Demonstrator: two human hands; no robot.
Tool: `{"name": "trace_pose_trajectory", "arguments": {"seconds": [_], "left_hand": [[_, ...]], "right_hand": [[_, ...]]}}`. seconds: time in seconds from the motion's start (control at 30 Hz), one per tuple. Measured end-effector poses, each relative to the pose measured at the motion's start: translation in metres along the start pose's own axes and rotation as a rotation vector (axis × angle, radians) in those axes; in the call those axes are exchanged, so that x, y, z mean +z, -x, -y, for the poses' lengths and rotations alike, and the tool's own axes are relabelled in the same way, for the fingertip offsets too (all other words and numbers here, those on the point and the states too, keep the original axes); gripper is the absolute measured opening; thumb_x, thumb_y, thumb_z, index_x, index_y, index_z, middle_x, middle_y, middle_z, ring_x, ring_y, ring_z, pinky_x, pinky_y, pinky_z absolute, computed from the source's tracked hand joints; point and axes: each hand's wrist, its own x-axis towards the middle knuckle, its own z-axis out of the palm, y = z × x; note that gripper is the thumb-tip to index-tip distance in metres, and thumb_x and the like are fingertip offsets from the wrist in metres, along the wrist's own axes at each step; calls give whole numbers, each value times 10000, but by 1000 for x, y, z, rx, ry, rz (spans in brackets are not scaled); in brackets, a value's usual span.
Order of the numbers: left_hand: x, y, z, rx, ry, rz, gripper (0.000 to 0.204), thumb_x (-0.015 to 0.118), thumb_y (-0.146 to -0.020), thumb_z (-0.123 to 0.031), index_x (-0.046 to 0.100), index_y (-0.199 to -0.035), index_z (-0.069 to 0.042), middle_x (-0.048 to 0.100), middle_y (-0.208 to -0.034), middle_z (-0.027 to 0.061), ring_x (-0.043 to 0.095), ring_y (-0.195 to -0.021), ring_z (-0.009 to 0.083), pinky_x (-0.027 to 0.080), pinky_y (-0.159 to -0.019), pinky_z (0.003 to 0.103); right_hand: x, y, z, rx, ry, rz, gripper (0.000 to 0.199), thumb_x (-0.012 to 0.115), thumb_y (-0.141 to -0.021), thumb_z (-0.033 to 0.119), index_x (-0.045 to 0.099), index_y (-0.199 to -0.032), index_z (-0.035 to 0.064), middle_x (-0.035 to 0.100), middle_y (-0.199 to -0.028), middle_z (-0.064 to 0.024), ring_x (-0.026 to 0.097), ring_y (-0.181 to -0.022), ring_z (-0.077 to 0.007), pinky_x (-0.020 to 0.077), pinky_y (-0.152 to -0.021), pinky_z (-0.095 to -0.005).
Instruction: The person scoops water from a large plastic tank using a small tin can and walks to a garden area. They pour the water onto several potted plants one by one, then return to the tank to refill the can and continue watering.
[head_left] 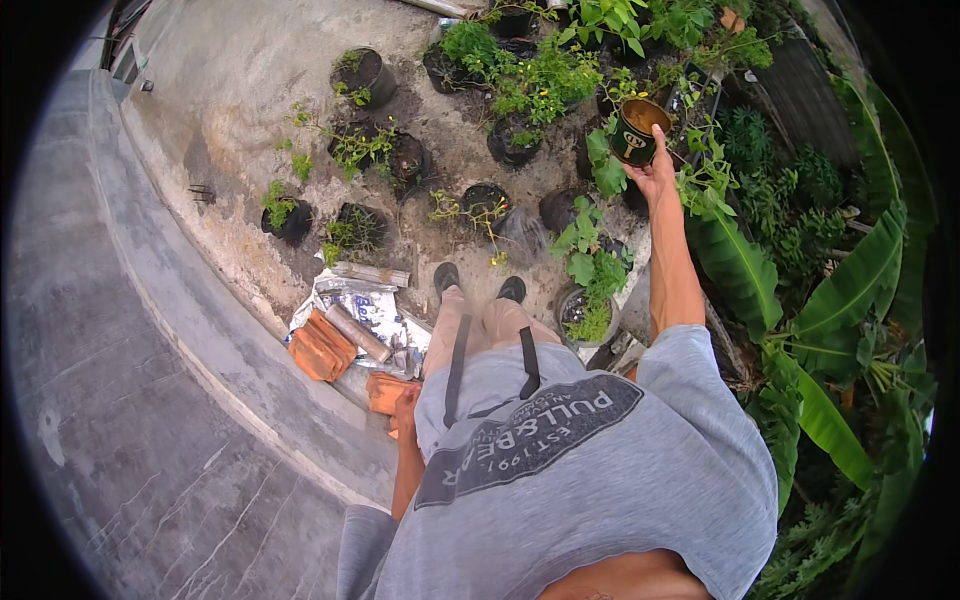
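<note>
While right hand (655, 172) grips dark can (631, 145) near 1 o'clock, I'd carry it level; left hand (406, 403), 7 o'clock: can't tell grip.

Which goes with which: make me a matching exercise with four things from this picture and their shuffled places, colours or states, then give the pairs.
Column one:
1. Can
2. Left hand
3. Shoes
4. Broad leaves

Column two:
A. Lowered beside the grey shirt
B. Large and green, toward the picture's right edge
C. Held by the right hand
D. Dark-coloured, a pair

Pairs: 1-C; 2-A; 3-D; 4-B
</note>
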Motion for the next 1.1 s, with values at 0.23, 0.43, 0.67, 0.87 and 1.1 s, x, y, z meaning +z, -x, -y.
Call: {"name": "trace_pose_trajectory", "arguments": {"seconds": [0.23,0.43,0.67,0.87,1.1], "left_hand": [[8,-17,0,-32,-239,-115,312,648,-976,-261,684,-1151,-4,699,-989,66,638,-852,132,516,-784,289],[28,-22,-50,-1,-183,-179,340,637,-980,-284,673,-1173,-7,681,-941,51,617,-815,125,514,-761,288],[13,-25,-10,10,-189,-87,299,641,-980,-260,675,-1142,-11,667,-901,26,594,-760,103,504,-700,261],[-9,-3,13,-36,-60,-172,259,636,-986,-214,676,-1133,-5,674,-898,26,613,-755,91,492,-656,240],[-16,24,21,-113,2,-253,250,636,-985,-226,679,-1115,-18,669,-900,12,613,-780,99,496,-676,250]], "right_hand": [[-76,68,-108,18,294,-56,1045,852,-738,502,254,-1503,114,441,-1405,-185,528,-1223,-356,458,-962,-543],[-96,113,-166,-204,983,-248,1072,892,-617,546,376,-1479,170,295,-1389,-233,399,-1283,-386,416,-1046,-486],[-53,133,-200,-424,1193,-190,1049,907,-599,460,396,-1475,190,314,-1315,-233,420,-1191,-420,424,-972,-528],[-13,139,-208,-488,1280,-131,1001,902,-615,454,423,-1447,171,318,-1298,-226,430,-1161,-435,420,-978,-544],[18,141,-212,-429,1271,-139,1043,913,-596,454,392,-1459,185,308,-1333,-231,457,-1165,-452,453,-955,-537]]}}
